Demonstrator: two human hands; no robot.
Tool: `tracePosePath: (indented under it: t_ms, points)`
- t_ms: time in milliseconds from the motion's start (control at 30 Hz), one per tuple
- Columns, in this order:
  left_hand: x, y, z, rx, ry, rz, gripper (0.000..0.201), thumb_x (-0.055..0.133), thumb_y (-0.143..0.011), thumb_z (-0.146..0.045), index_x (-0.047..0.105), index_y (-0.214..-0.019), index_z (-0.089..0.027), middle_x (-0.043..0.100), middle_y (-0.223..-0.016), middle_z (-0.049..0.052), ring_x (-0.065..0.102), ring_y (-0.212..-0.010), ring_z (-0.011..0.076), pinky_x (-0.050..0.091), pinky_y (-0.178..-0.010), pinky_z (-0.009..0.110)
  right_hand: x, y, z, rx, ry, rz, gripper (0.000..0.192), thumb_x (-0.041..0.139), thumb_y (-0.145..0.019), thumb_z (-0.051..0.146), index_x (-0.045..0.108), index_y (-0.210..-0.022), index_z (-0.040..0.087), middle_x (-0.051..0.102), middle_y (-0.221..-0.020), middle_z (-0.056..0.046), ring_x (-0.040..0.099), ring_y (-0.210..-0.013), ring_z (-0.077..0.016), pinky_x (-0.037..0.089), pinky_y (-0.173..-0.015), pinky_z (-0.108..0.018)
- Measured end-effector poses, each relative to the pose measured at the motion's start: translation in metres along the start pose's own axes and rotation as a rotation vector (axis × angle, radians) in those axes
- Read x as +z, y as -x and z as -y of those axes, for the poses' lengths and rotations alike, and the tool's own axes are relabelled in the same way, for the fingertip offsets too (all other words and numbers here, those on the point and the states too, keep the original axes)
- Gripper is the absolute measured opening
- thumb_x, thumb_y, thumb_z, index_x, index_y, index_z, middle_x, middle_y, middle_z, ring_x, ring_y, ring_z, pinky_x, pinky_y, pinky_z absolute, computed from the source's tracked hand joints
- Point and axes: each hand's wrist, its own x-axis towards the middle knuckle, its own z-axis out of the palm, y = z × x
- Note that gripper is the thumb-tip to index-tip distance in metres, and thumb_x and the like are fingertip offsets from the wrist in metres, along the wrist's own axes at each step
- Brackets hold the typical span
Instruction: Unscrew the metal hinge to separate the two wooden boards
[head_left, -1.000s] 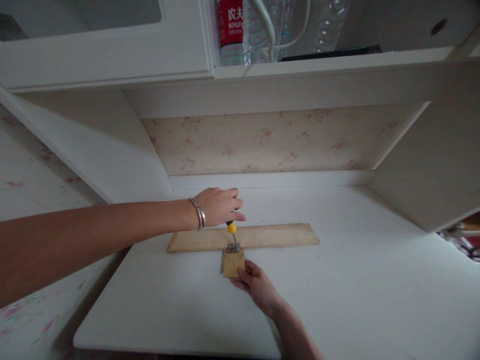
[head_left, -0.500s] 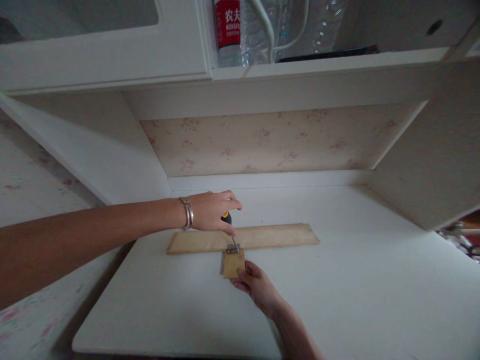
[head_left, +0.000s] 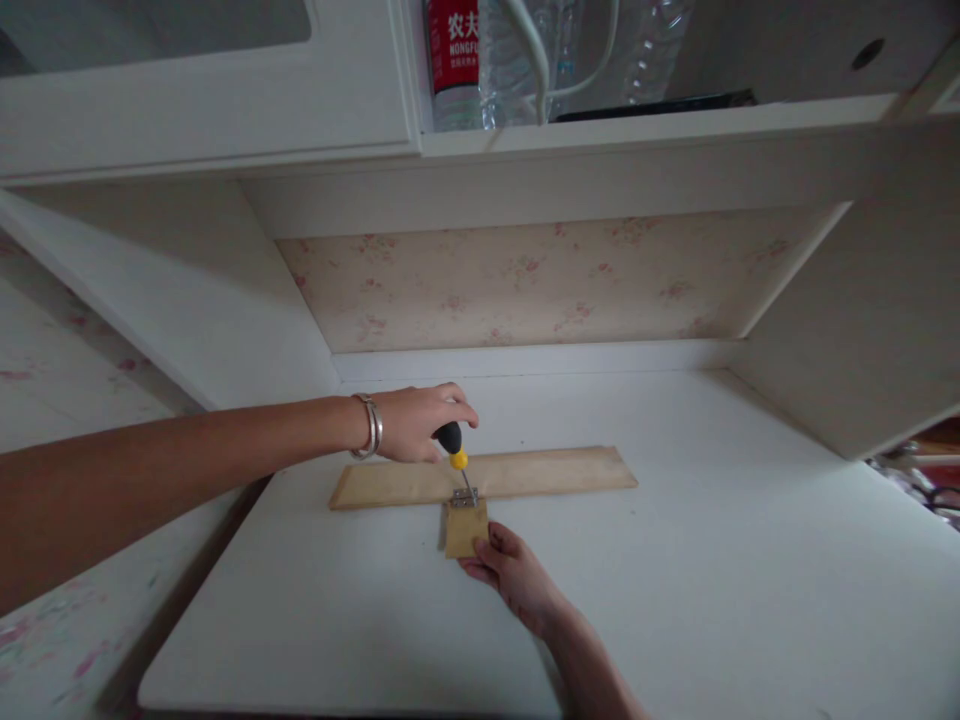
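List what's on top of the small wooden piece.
Small wooden piece: thumb of the right hand over its right side; metal hinge at its far edge, screwdriver tip at the hinge. Wood under the thumb is covered.

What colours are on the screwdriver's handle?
The handle is black with a yellow end near the shaft, seen in the head view.

Before me lies a smooth white desktop (head_left: pixel 750 580), round-cornered at near left, backed by cream wallpaper with pink flowers (head_left: pixel 487 285). Above it I see a white panelled cupboard door (head_left: pixel 210 125) beside an open white shelf (head_left: pixel 637 125) of clear plastic bottles (head_left: pixel 660 50); the light is dim.
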Motion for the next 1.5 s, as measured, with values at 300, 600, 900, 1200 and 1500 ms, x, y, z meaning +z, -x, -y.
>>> tracePosePath:
  t_ms: [300, 600, 900, 1200, 1500]
  points:
    - [0.002, -0.004, 0.008, 0.005, -0.046, -0.038, 0.026, 0.057, -0.072, -0.025, 0.060, -0.098, -0.024, 0.062, -0.102, 0.002, 0.056, -0.092, 0.0180, 0.040, -0.076, 0.027, 0.003, 0.001, 0.004, -0.008, -0.016, -0.002, 0.034, 0.065, -0.074, 0.039, 0.058, -0.100, 0.017, 0.061, -0.105, -0.008, 0.057, -0.095, -0.0188, 0.043, -0.087, -0.035]
    - [-0.002, -0.004, 0.000, -0.218, -0.115, -0.029, 0.047, 0.040, -0.078, -0.061, 0.057, -0.106, -0.027, 0.063, -0.079, 0.005, 0.058, -0.073, 0.0216, 0.040, -0.065, 0.030, 0.000, -0.001, 0.000, -0.016, -0.030, 0.015, 0.031, 0.064, -0.075, 0.036, 0.058, -0.099, 0.016, 0.061, -0.104, -0.007, 0.056, -0.096, -0.0187, 0.042, -0.089, -0.036]
    - [0.004, -0.006, 0.002, 0.024, 0.026, -0.048, 0.032, 0.053, -0.075, -0.024, 0.056, -0.107, -0.027, 0.053, -0.114, 0.001, 0.056, -0.090, 0.0144, 0.039, -0.076, 0.024, 0.002, 0.001, 0.003, -0.006, -0.023, -0.005, 0.032, 0.065, -0.074, 0.038, 0.059, -0.096, 0.017, 0.062, -0.101, -0.007, 0.058, -0.092, -0.0175, 0.044, -0.086, -0.034]
    - [0.005, -0.007, -0.001, -0.171, -0.220, -0.088, 0.047, 0.029, -0.085, -0.058, 0.061, -0.091, -0.024, 0.065, -0.080, 0.007, 0.059, -0.074, 0.0214, 0.039, -0.066, 0.031, 0.005, 0.002, 0.006, -0.001, -0.008, -0.010, 0.032, 0.064, -0.074, 0.038, 0.058, -0.097, 0.017, 0.061, -0.105, -0.007, 0.056, -0.097, -0.0188, 0.044, -0.087, -0.033]
    - [0.012, -0.010, -0.006, -0.083, -0.101, -0.073, 0.044, 0.044, -0.077, -0.059, 0.054, -0.104, -0.026, 0.053, -0.110, 0.004, 0.057, -0.068, 0.0146, 0.039, -0.062, 0.029, 0.004, 0.002, 0.004, -0.009, -0.016, -0.007, 0.033, 0.064, -0.075, 0.039, 0.057, -0.098, 0.017, 0.061, -0.105, -0.007, 0.057, -0.096, -0.0185, 0.044, -0.087, -0.034]
